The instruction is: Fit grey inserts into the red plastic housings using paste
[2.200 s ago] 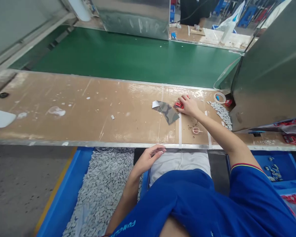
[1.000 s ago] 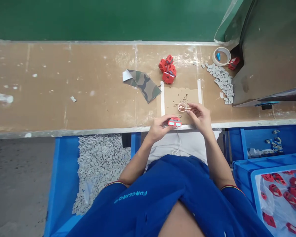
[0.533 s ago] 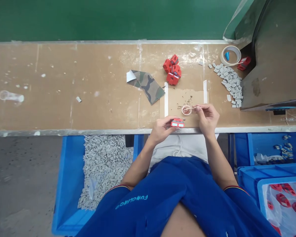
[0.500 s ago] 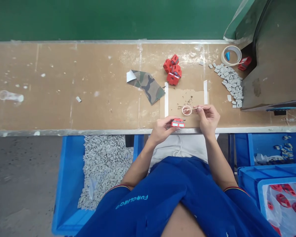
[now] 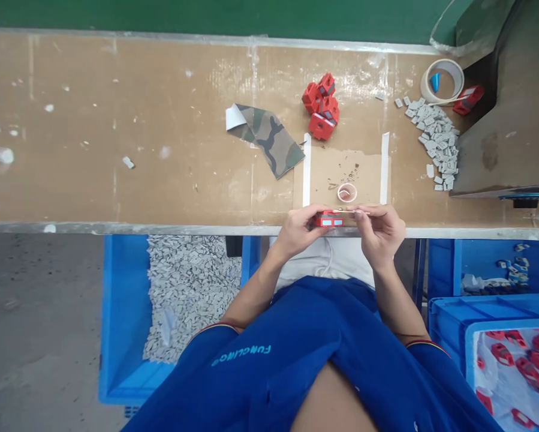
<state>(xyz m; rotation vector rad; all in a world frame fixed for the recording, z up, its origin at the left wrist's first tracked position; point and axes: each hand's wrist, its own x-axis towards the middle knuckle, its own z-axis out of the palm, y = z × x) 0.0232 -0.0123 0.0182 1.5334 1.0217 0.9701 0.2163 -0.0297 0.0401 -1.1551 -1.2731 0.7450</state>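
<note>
My left hand [image 5: 300, 231] is closed on a red toy car body [image 5: 329, 219] with two pale windows facing me, at the table's front edge. Between the pinched fingers of my right hand [image 5: 381, 231] is a thin pale stick [image 5: 350, 211]. Its tip is over or against the top of the red part; I cannot tell which. Just beyond the hands stands a small round clear cup [image 5: 347, 192] on a taped cardboard sheet [image 5: 323, 171]. Dark spots and crumbs lie behind the cup.
Several red parts [image 5: 322, 127] are piled behind the sheet, beside a camouflage cloth [image 5: 273, 144]. At right are small grey pieces [image 5: 437, 141], a tape roll [image 5: 458, 71] and a metal machine [image 5: 512, 132]. Blue bins [image 5: 125, 384] [image 5: 449, 312] stand below the table.
My right hand has brought the stick from the cup to the red part in my left hand. The view has shifted slightly, so the table appears higher.
</note>
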